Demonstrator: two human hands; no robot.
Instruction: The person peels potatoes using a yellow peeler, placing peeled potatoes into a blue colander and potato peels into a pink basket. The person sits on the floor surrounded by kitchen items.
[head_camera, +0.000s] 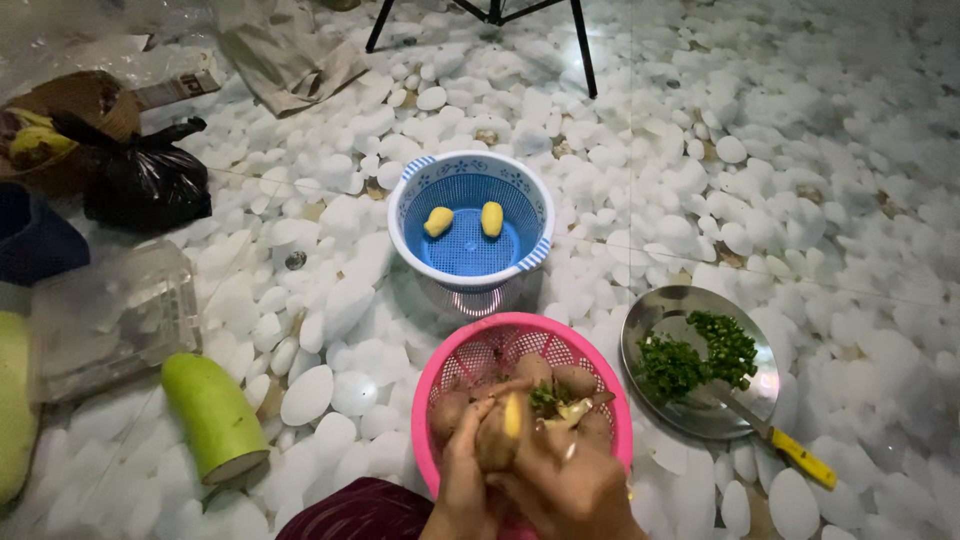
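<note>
The blue basket (470, 225) on the pebble floor (800, 160) holds two peeled yellow potatoes (490, 218), and the pink basket (455, 365) holds brown potatoes with skins on. A steel plate (655, 315) has chopped greens (700, 355) and a yellow-handled knife (785, 445) on it. Over the pink basket, the left hand (465, 480) grips a half-peeled potato (505, 425), and the right hand (575, 480) is closed beside it, touching it.

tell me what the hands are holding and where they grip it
Both hands hold one potato over the pink basket. The left hand cups its brown unpeeled side; the right hand is at its peeled yellow part.
</note>
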